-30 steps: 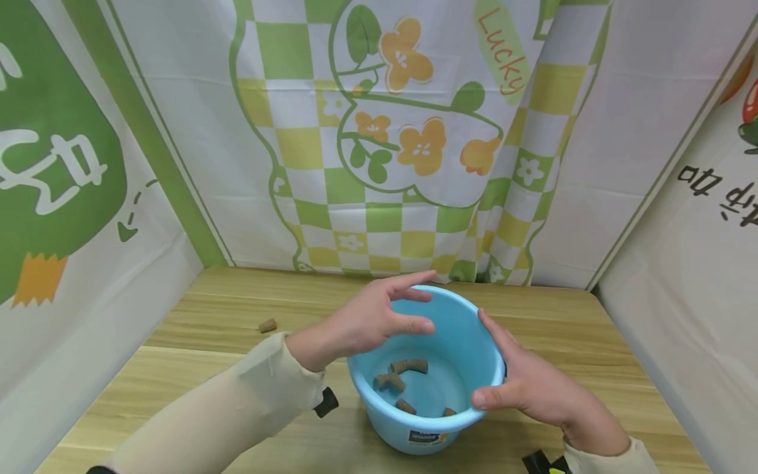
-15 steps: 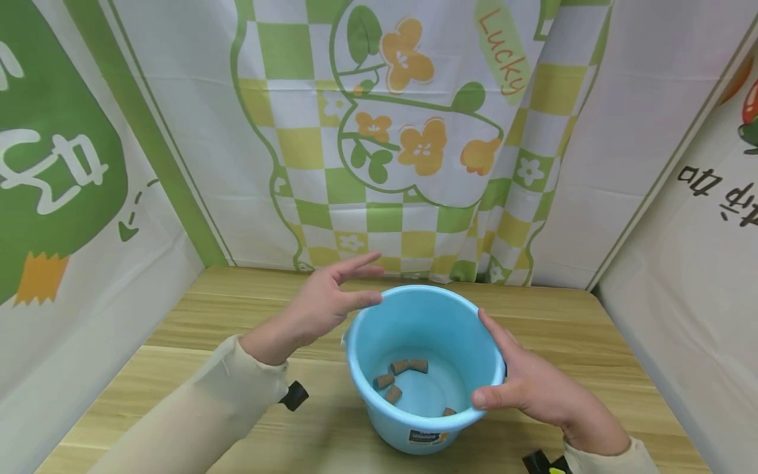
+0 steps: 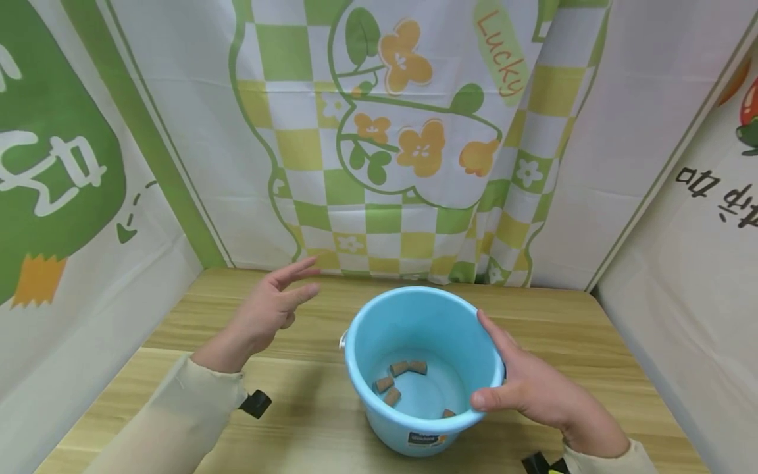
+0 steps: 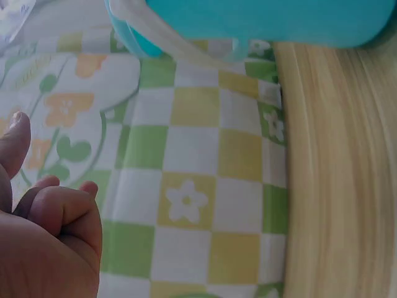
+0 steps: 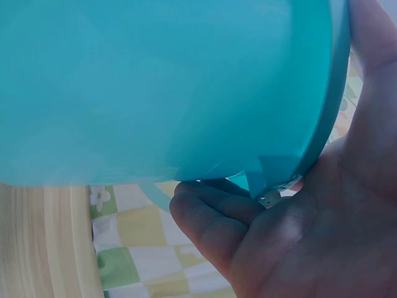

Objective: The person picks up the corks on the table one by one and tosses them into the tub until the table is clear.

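A light blue bucket (image 3: 423, 316) stands upright on the wooden table, with several small brown corks (image 3: 400, 368) lying on its bottom. My right hand (image 3: 527, 378) grips the right side of its rim, thumb over the edge and fingers outside; in the right wrist view those fingers curl under the rim by the handle joint. To the left of the bucket, my left hand (image 3: 266, 313) hovers over the table holding nothing visible. Its index finger and thumb reach out loosely, while the other fingers (image 4: 68, 208) bend inward in the left wrist view.
The wooden table (image 3: 331, 395) runs back to a checkered curtain (image 3: 385, 217). White printed side walls (image 3: 699, 296) border it left and right. The bucket's pale handle (image 4: 177, 40) hangs on its outside in the left wrist view.
My left hand has moved from over the bucket leftward, now covering where a loose cork lay on the table. Corks inside the bucket shifted and settled. My right hand stays on the rim.
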A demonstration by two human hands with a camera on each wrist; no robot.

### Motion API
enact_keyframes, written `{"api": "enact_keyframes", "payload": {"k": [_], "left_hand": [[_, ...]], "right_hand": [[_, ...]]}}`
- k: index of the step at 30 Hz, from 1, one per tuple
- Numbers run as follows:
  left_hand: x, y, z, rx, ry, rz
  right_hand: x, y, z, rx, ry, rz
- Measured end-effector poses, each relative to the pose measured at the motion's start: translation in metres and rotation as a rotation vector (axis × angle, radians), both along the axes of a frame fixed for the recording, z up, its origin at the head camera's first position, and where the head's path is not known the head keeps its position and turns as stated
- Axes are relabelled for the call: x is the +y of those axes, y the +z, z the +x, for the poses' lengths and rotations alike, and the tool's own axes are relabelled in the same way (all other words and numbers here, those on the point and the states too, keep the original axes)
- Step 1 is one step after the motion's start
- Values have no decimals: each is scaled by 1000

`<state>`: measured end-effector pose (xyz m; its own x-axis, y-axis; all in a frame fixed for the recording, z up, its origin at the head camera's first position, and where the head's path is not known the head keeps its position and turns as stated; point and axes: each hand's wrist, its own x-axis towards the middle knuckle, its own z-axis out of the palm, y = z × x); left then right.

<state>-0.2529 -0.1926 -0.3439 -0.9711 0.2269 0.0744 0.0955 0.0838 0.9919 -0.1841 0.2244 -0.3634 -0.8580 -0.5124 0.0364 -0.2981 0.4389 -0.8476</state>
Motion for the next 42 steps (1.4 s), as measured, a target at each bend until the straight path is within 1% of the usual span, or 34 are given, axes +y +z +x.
{"api": "enact_keyframes", "payload": {"k": [2,5,9,12,14,19,21,23,25,29,31,33,37,39,42], "left_hand": [[-11,-7,-2,-23,27,33],[-29,-20,-8,-78,69,108],[-51,-34,-14,-135,123,175],[-64,-44,-17,-157,166,182],[-72,-48,-18,-184,185,194],[-86,-58,-17,-253,209,215],[-91,-63,-17,-267,212,211],[-97,-68,-16,-282,220,182],[-102,-73,-16,-300,232,128],[-114,-86,-16,-358,280,-4],[-120,-94,-17,-382,304,-37],[-128,-105,-17,-406,322,-70],[-144,-126,-18,-424,359,-75],[-149,-131,-17,-423,368,-71],[-152,-136,-19,-407,361,-54]], "right_hand": [[0,0,0,-1,-1,0],[0,1,0,-8,-2,0],[-1,1,0,-21,-2,-7],[-1,1,-1,-22,-1,-14],[0,1,-1,-10,1,-11],[1,-1,0,22,-2,14],[1,-1,0,22,-3,16],[1,-1,-1,23,-2,16],[2,-2,-1,25,-1,17],[2,-3,-1,30,-2,14],[2,-3,-1,30,-4,15],[2,-3,-1,29,-8,13],[2,-3,-1,13,-6,1],[1,-3,-1,0,-3,-9],[1,-3,-1,-15,-1,-21]]}}
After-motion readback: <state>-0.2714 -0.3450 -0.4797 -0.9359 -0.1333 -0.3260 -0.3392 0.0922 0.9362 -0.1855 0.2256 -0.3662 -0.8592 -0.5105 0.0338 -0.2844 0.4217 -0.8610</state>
